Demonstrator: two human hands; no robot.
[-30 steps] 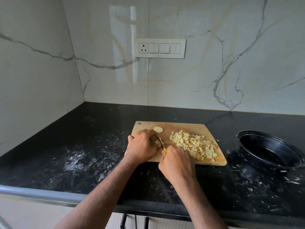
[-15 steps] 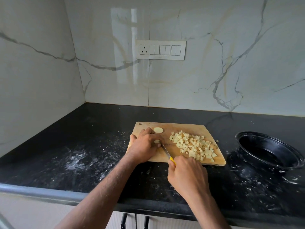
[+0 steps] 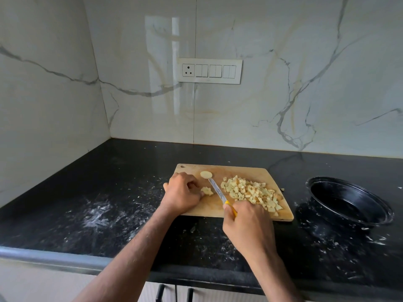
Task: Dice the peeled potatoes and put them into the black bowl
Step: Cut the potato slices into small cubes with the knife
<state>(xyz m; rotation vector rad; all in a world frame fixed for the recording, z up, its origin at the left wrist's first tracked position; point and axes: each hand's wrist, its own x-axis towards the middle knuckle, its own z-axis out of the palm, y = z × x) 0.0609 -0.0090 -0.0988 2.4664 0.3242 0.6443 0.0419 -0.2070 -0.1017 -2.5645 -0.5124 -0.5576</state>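
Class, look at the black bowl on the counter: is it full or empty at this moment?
Empty. The black bowl shows only its bare dark inside; the diced potato is heaped on the cutting board.

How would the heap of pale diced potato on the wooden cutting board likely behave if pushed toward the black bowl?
The heap of pale diced potato is loose small cubes, so it would probably spread and scatter rather than slide as one. Pieces near the wooden cutting board edge might tumble onto the black countertop. They are likely damp and somewhat sticky.
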